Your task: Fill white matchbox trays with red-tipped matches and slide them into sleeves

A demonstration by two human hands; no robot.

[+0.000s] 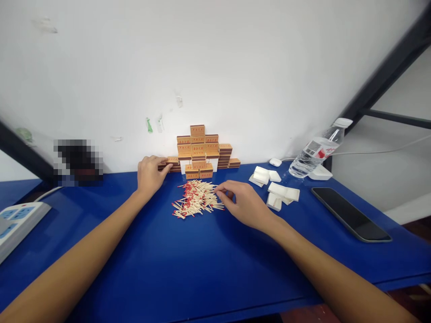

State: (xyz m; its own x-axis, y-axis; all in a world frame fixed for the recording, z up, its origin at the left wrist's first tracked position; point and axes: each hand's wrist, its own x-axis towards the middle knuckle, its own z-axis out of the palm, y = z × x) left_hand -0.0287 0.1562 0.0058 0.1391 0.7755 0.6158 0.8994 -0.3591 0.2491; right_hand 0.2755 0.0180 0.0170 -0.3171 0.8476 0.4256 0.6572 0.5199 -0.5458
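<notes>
Nearby: bottle (318,150), phone (350,214) right of matches (197,199); matchboxes (198,148) behind.

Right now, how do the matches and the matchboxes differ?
The matches lie loose in a pile; the matchboxes are stacked in tiers. The matches are pale sticks with red heads; the matchboxes are orange-brown blocks. The matches lie nearer the camera than the matchboxes. Both are on the blue table.

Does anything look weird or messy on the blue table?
Yes: the matches lie loose in a messy heap, heads pointing different ways, in front of the stacked matchboxes. The bottle also looks tilted, though the wide view may be bending it.
</notes>
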